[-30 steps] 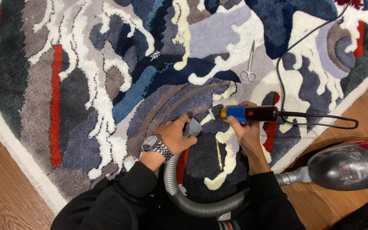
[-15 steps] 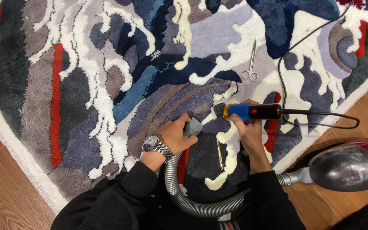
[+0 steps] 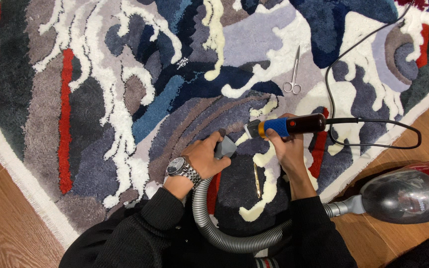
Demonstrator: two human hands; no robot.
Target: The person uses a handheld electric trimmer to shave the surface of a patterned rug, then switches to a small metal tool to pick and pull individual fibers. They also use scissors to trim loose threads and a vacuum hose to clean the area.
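Observation:
My right hand (image 3: 286, 148) grips a corded electric trimmer (image 3: 290, 125) with a blue and black handle, its head pointing left onto a cream patch of the tufted rug (image 3: 125, 99). My left hand (image 3: 204, 158), with a metal wristwatch, holds the grey nozzle (image 3: 225, 147) of a vacuum hose just left of the trimmer head. The ribbed grey hose (image 3: 224, 233) loops down under my arms and runs right to the vacuum. Both sleeves are black.
A red vacuum cleaner (image 3: 410, 191) with a clear dust bin sits on the wood floor at the right. Small silver scissors (image 3: 293, 74) lie on the rug above the trimmer. A thin gold tool (image 3: 256, 179) lies between my hands. The black cord (image 3: 373, 134) loops right.
The trimmer and my right hand have shifted slightly up and right on the rug. The left hand with the nozzle has stayed almost in place.

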